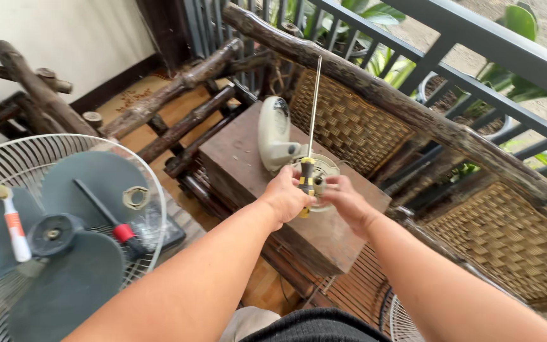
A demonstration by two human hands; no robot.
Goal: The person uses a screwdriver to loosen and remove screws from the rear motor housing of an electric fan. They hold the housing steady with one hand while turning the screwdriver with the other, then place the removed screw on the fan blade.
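My left hand (287, 196) grips the yellow-and-black handle of a long screwdriver (312, 120), whose thin metal shaft points up and away from me. My right hand (347, 201) is beside it, fingers at the handle and resting on a round cream fan motor housing (278, 136) that lies on a dark wooden block (242, 168). Both hands meet over the housing's round end, which they partly hide.
At the left lies a white wire fan guard (7, 161) holding a grey fan blade (64, 253), a red-handled screwdriver (106, 215), a white and orange tool (14, 225) and a plastic ring nut (136, 197). Log-and-wicker furniture (375, 133) and a grey railing (476, 82) surround the block.
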